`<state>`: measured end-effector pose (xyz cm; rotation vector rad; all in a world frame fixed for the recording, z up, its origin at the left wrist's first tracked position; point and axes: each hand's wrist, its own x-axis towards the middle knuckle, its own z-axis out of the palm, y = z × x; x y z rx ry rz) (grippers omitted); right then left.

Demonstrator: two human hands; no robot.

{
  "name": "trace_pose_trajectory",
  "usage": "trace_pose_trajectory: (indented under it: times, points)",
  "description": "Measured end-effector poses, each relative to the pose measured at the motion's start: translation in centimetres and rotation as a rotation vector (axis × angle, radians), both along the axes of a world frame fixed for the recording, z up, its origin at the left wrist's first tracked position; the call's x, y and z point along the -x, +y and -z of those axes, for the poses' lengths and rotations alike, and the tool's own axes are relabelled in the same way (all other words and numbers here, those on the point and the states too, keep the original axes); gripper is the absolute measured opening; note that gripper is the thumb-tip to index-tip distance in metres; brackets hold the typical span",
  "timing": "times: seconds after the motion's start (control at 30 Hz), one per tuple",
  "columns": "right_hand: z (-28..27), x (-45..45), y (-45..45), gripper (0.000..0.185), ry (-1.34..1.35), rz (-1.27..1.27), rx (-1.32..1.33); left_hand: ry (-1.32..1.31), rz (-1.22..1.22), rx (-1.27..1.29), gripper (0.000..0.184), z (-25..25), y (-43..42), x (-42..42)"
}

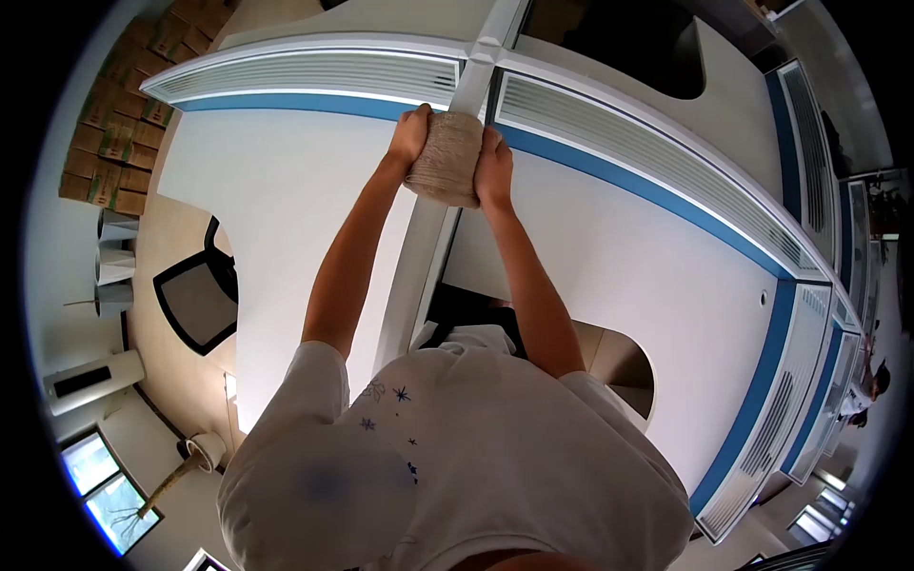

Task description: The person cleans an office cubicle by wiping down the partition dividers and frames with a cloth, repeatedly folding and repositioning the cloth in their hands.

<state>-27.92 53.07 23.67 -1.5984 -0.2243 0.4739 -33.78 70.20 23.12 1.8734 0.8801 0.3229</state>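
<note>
Between my two hands is a thick beige roll of twine [446, 160], its surface showing fine wound lines. My left hand [408, 139] grips its left side, fingers curled over the far edge. On the opposite side my right hand [493, 171] presses against it, fingers wrapped partly behind. Both arms are stretched forward. The roll is over the narrow divider [411, 262] between two white desks, near where the partitions meet. Whether it rests on the divider or is held just above it, I cannot tell.
White desktops [276, 181] [609, 228] spread on both sides, edged by slatted partitions [324, 76] [647, 143] with blue bands. A mesh chair [198, 303], stacked cartons [119, 143], buckets [115, 262] and a potted plant [204, 451] stand left. Another person [862, 395] is far right.
</note>
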Motion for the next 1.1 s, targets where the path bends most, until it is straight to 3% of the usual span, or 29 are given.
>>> trace_pose_trajectory:
  times: [0.07, 0.17, 0.3, 0.4, 0.43, 0.5, 0.63, 0.77, 1.0, 1.1]
  points:
    - [-0.8, 0.6, -0.8, 0.051, -0.009, 0.031, 0.022, 0.007, -0.127, 0.071, 0.056, -1.3, -1.0, 0.5]
    - [-1.5, 1.8, -2.1, 0.053, -0.014, 0.068, 0.024, 0.052, -0.179, -0.096, 0.057, -2.2, -2.1, 1.0]
    - [-1.4, 2.0, -2.7, 0.050, 0.056, 0.084, -0.042, 0.092, -0.073, 0.138, 0.062, -2.1, -2.0, 2.0]
    - [-2.3, 2.3, -2.6, 0.051, 0.321, 0.148, -0.212, 0.033, -0.046, 0.354, 0.064, -5.0, -3.9, 2.9]
    - [-2.9, 2.5, -2.6, 0.051, 0.437, 0.176, -0.273, 0.045, -0.061, 0.276, 0.063, -3.9, -3.7, 2.9]
    - [-2.9, 2.4, -2.1, 0.057, 0.430, 0.192, -0.285, 0.061, -0.089, 0.113, 0.061, -2.1, -2.9, 2.3]
    - [-2.9, 2.4, -1.1, 0.074, 0.352, 0.135, -0.221, -0.005, -0.169, 0.176, 0.059, -1.2, -3.3, 2.2]
    - [-2.1, 0.9, 0.6, 0.071, 0.296, 0.154, -0.174, -0.020, -0.170, 0.299, 0.056, -4.7, -3.8, 1.0]
    - [-2.0, -5.6, 4.8, 0.064, 0.314, 0.213, -0.209, -0.101, -0.129, 0.408, 0.047, -3.0, 0.4, -5.4]
    - [-1.4, -7.0, 5.8, 0.067, 0.310, 0.241, -0.223, -0.154, -0.147, 0.560, 0.051, -1.6, 1.8, -7.1]
